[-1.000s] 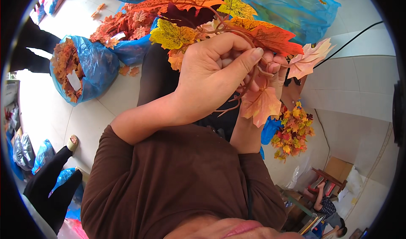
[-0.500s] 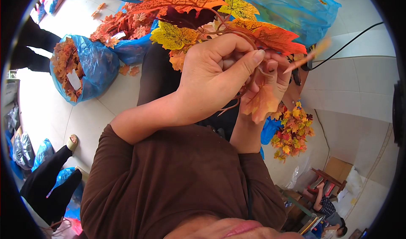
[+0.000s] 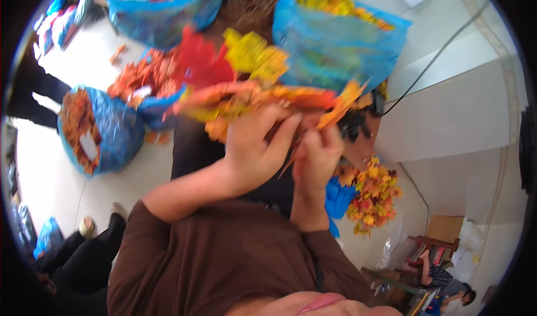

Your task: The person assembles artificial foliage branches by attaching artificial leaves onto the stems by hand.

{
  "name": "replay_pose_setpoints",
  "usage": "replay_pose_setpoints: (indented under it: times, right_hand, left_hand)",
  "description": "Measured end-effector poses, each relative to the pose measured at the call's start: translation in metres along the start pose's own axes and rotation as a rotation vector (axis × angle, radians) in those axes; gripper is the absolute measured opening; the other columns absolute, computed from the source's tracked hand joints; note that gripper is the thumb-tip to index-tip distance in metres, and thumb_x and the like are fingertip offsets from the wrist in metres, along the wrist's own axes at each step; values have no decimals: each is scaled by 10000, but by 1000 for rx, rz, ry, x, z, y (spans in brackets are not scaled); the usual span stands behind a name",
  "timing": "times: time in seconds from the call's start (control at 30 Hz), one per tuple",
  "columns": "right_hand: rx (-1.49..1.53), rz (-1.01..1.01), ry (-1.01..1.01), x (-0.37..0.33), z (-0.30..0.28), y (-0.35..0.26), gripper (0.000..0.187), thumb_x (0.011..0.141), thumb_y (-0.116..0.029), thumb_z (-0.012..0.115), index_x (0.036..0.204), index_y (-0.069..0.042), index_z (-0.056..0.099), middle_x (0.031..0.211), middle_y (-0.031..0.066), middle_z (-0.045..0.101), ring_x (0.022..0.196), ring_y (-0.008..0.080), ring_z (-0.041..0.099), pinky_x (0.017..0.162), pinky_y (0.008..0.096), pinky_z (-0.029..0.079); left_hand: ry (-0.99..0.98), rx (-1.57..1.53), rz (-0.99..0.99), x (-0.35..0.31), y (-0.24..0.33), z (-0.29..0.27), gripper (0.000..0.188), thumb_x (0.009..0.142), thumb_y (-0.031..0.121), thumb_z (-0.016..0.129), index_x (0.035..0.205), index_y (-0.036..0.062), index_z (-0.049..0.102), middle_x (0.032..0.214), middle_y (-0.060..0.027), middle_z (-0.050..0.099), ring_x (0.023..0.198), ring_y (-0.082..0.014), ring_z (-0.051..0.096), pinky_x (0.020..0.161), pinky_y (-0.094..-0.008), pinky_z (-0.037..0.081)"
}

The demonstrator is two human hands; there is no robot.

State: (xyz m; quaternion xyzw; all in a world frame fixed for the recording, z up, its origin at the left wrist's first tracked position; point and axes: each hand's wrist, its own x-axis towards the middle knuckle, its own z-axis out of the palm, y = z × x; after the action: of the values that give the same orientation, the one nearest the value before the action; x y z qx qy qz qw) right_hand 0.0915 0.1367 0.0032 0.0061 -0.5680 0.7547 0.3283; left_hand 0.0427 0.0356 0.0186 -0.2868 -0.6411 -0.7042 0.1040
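A: Where's the leaf spray (image 3: 305, 97) rn?

B: Upper ctr of frame, at both hands' fingertips. Red leaf (image 3: 204, 58) juts off its L part, yellow leaves (image 3: 254, 55) up top, orange leaf (image 3: 342, 104) off the R end.

A: Hands?

B: L hand (image 3: 251, 148): fingers curled in, thumb close to forefinger, gripping the spray's lower edge. R hand (image 3: 318, 151): thumb & fingers bunched, pinching at the stems just under the orange leaf. Blur there, can't tell which stem exactly.

A: Room around the edges?

B: Tight up top: blue bag (image 3: 335, 58), upper R of ctr, has its lower edge near the spray in the pic. 2nd bag (image 3: 168, 22) sits upper L, farther off. R side: black gear (image 3: 353, 127) just beside R hand, then white panel (image 3: 447, 114) w/ black cable (image 3: 430, 64) slanting to the upper R.

A: L side & below?

B: More space L: pale floor (image 3: 106, 198) shows btwn the blue sack (image 3: 120, 134) at mid L and the L forearm. Co-worker's legs (image 3: 89, 260) lower L, near the L sleeve in the pic; real gap, can't tell. Brown shirt (image 3: 235, 254) fills lower ctr. Leaf bunch (image 3: 375, 195) R of ctr, below R hand, apart from it.
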Motion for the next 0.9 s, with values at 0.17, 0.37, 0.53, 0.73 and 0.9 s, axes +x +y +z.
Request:
replay_pose_setpoints:
  times: [0.17, 0.37, 0.53, 0.73, 0.9]
  right_hand:
    - [113, 92, 73, -2, 15, 8, 219, 824, -6, 511, 1039, 29, 535, 946, 46, 569, 854, 96, 528, 786, 234, 421]
    - [200, 259, 33, 9, -1, 9, 188, 839, -52, 548, 1011, 26, 557, 889, 38, 591, 745, 70, 534, 655, 205, 432]
    - [146, 285, 94, 5, 9, 5, 153, 844, -54, 530, 966, 30, 567, 828, 34, 585, 672, 71, 525, 551, 191, 413]
    - [106, 332, 85, 5, 3, 0, 136, 825, -24, 557, 940, 47, 573, 779, 60, 592, 593, 99, 520, 509, 204, 415]
    - [79, 211, 36, 5, 6, 2, 119, 806, -5, 576, 916, 39, 578, 766, 56, 589, 594, 89, 515, 518, 202, 414]
  left_hand:
    - [-10, 60, 47, 6, -5, 0, 38, 782, 30, 573, 748, 15, 566, 622, -97, 544, 528, -216, 545, 488, -295, 406]
    - [-157, -202, -255, 8, -7, -2, 91, 843, 23, 516, 769, -27, 532, 675, -43, 558, 573, -69, 537, 502, -198, 441]
    - [-116, -219, -164, 7, -7, -1, 135, 847, 24, 499, 713, 7, 508, 573, -19, 530, 499, -52, 500, 451, -188, 373]
    - [-134, -424, -422, 8, -12, -5, 99, 858, 49, 495, 771, 1, 497, 598, -22, 539, 503, -45, 528, 421, -181, 377]
    - [-141, -570, -417, 7, -10, -5, 119, 869, 61, 483, 769, -3, 482, 582, -32, 536, 439, -56, 508, 358, -188, 363]
